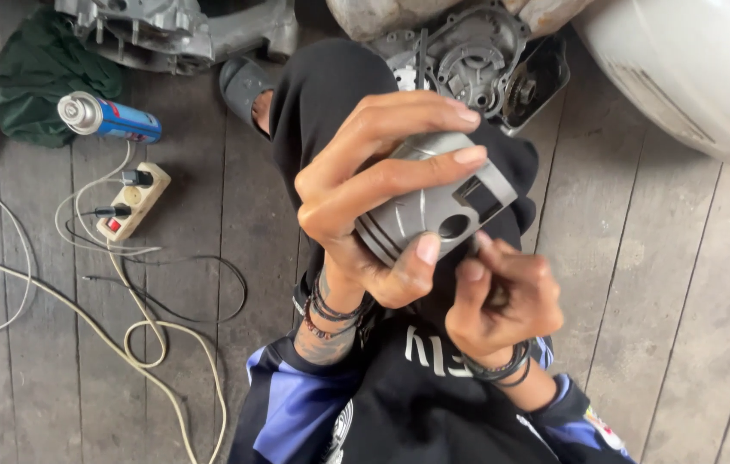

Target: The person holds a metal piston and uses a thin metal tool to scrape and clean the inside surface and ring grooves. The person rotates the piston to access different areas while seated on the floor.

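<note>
Piston [434,206] lies clasped in the left hand [365,198], its long axis slanting up and away; the right hand [502,301], just below its pin hole, pinches something too small to tell.

Soft even daylight, faint shadows, mild sheen on metal, sharp centre, slight wide-angle edge distortion

left hand [374,198] grip closed, right hand [502,301] pinching

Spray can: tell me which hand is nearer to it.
Left. The left hand, gripping the piston, sits closer to the spray can on the floor; the right hand is farther, below the piston.
</note>
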